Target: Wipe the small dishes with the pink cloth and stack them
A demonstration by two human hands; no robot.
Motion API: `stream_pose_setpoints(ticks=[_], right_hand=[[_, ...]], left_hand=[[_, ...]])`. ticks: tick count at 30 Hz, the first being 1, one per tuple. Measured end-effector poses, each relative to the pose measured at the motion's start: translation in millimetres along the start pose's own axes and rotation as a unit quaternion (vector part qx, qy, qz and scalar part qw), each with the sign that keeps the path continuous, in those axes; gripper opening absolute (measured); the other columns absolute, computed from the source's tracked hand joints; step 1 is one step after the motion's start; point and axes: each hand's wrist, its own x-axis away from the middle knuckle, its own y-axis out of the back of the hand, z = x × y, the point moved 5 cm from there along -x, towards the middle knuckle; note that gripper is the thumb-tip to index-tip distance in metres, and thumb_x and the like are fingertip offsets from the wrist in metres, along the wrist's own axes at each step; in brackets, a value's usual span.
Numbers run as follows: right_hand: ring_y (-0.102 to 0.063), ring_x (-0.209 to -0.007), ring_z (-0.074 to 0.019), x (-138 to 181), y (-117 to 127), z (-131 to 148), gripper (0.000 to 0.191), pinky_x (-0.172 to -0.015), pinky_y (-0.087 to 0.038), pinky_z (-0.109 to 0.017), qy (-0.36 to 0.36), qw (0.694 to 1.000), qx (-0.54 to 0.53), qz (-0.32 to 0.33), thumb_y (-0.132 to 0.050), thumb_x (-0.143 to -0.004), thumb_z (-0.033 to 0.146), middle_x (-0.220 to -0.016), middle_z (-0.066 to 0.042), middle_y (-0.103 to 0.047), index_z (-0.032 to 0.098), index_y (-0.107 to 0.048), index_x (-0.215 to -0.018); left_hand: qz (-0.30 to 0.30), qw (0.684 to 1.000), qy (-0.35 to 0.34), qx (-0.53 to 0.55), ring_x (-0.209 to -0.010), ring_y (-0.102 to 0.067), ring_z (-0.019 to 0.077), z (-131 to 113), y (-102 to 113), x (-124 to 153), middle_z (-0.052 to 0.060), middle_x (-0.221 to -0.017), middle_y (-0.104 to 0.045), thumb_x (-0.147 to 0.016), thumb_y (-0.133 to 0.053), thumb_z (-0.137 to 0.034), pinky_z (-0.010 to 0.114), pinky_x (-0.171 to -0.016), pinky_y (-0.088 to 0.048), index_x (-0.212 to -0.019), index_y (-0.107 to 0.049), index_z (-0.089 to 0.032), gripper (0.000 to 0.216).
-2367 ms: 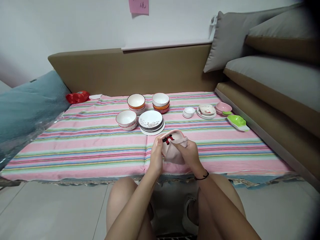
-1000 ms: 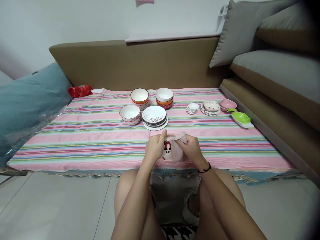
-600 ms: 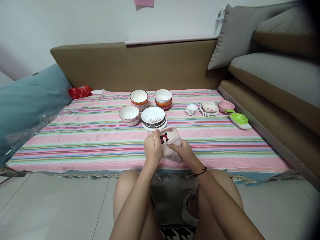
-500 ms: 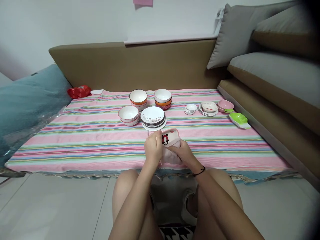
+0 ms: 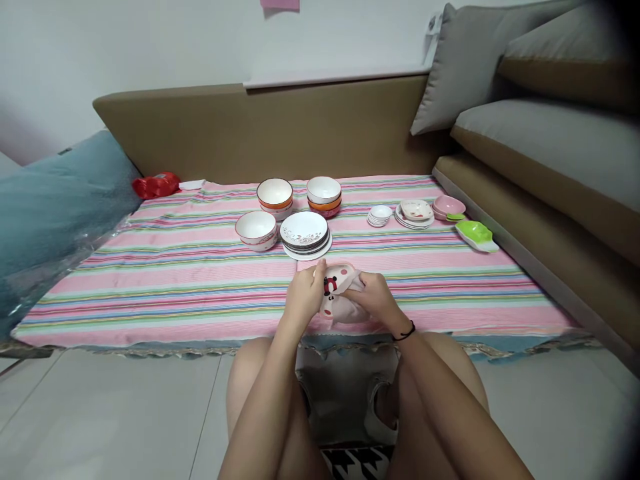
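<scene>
Your left hand fingers clamp the dish by its rim while your right hand grips a soft cloth against it; judged rigid, slippery, breakable.

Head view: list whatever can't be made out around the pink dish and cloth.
- Pink dish: only part shows; the left hand and the pink cloth cover the rest, so its print is cut off.
- Right hand: its fingers are partly buried in the cloth.
- Small white saucers: too small to count.
- Pink note on the wall: cut by the top edge.

Head camera looks forward-down, close above striped cloth.
</scene>
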Motion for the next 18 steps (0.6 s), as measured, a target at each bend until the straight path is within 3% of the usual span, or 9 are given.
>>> stream_pose_setpoints(ticks=[5,10,14,18], right_hand=[[-0.055,-0.063,-0.0159,-0.1,2.7,2.8,0.036,-0.053,-0.034,-0.022,0.016,0.999,0.034,-0.018,-0.062,-0.076,0.05,-0.069,-0.003,-0.065,0.014,-0.067,-0.074],[-0.052,-0.058,-0.0142,-2.4,4.4,2.1,0.036,-0.052,-0.032,-0.023,0.019,0.998,0.034,-0.056,-0.059,-0.079,0.05,-0.061,-0.002,-0.061,0.014,-0.061,-0.071],[-0.057,-0.067,-0.0161,-4.0,-5.4,-4.5,0.036,-0.057,-0.039,-0.023,-0.001,0.998,-0.061,-0.015,-0.063,-0.075,0.049,-0.074,-0.004,-0.067,0.014,-0.064,-0.08],[-0.059,-0.075,-0.0195,-3.1,-15.7,-10.1,0.042,-0.063,-0.044,-0.026,-0.036,0.991,-0.128,0.018,-0.068,-0.069,0.05,-0.083,-0.006,-0.069,0.013,-0.067,-0.087]], left_hand=[[0.013,0.999,0.006,-0.036,-0.062,-0.053,0.0187,0.8,-2.5,1.1,0.007,-0.064,-0.062,-0.093,-0.018,-0.057,0.027,-0.056,-0.028,-0.06,-0.056,-0.017,0.064],[-0.06,0.997,-0.01,-0.047,-0.062,-0.053,0.0189,-3.4,-1.3,1.5,0.006,-0.063,-0.06,-0.095,-0.018,-0.053,0.027,-0.056,-0.027,-0.068,-0.059,-0.017,0.061],[-0.123,0.992,-0.003,-0.03,-0.056,-0.049,0.0171,-4.4,2.9,3.3,0.004,-0.056,-0.054,-0.096,-0.017,-0.051,0.027,-0.053,-0.025,-0.065,-0.055,-0.018,0.06],[-0.125,0.992,0.004,-0.03,-0.054,-0.049,0.017,-3.8,2.8,3.5,0.004,-0.054,-0.053,-0.095,-0.016,-0.052,0.028,-0.053,-0.024,-0.067,-0.057,-0.017,0.061]])
